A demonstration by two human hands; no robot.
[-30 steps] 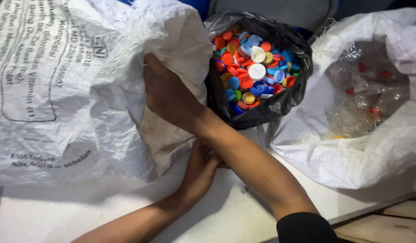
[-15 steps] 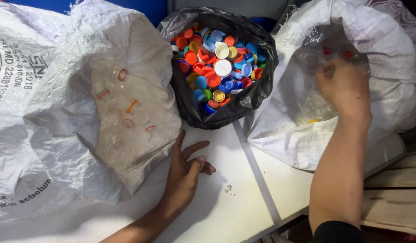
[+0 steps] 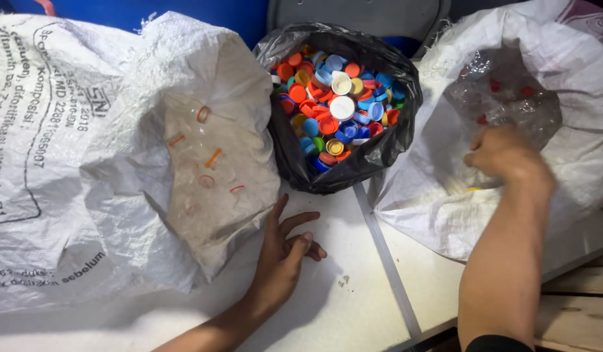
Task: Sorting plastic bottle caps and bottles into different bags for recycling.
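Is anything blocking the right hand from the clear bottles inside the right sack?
Nothing visible does. The right hand is already inside the open mouth of the right sack, at the clear bottles. The black bag of caps sits off to its left, clear of it.

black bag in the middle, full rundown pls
The black plastic bag stands open on the white table, its thin glossy film crumpled and rolled down at the rim. It is filled with loose bottle caps: red, orange, blue, white, yellow, some green. A white woven sack presses against each side. Neither hand touches it.
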